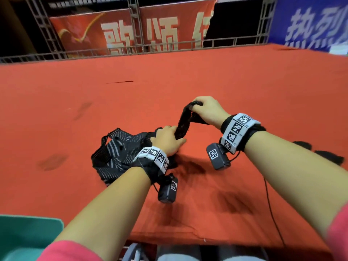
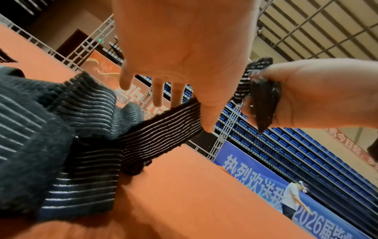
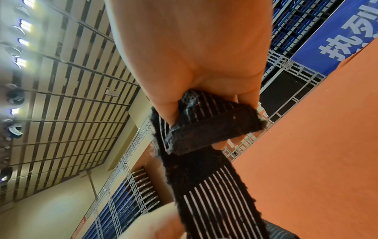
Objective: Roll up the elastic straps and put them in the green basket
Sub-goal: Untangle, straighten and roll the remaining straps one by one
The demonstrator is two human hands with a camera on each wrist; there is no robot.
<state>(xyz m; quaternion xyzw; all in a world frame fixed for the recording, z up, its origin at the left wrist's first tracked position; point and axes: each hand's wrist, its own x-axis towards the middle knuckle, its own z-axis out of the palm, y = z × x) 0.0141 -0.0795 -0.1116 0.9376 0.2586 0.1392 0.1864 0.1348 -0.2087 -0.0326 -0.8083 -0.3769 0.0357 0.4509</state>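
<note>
Mid-frame in head view: right hand [image 1: 208, 110] pinches the folded end of a black striped elastic strap [image 1: 183, 121], lifted off the red table [image 1: 188, 72]. Strap runs down-left to left hand [image 1: 167, 140], fingers fairly straight, thumb touching the strap; grip there unclear. Rest of straps in a heap [image 1: 116, 153] just left of left hand. Green basket [image 1: 22, 236] at lower-left corner, well apart from the heap.

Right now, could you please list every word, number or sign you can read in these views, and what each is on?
"热烈欢送" on the blue banner, in white.
"2026届" lower on the same blue banner; the rest runs out of frame.
"歌颂" on the red banner; a third character is cut off.
Wristband tags: square coded markers, no words.
The far red sign in the left wrist view is too blurred.
</note>
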